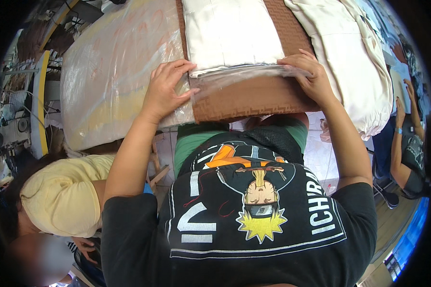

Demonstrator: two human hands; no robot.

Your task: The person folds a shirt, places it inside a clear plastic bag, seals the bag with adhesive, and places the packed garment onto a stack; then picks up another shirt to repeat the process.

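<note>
A folded white garment lies on the table in front of me, its near edge straight. Clear plastic film, which looks like the mouth of a bag, stretches along that edge. At the garment's near left corner is my left hand, thumb and index finger spread apart, fingertips touching the corner and the film. My right hand grips the film at the near right corner, with bunched plastic by its thumb and the fingers reaching to the garment's edge.
Brown patterned cloth covers the table under the garment. To the left lies a large plastic-wrapped bundle; to the right, a pile of cream garments. One person in a yellow shirt is close at left, another person at far right.
</note>
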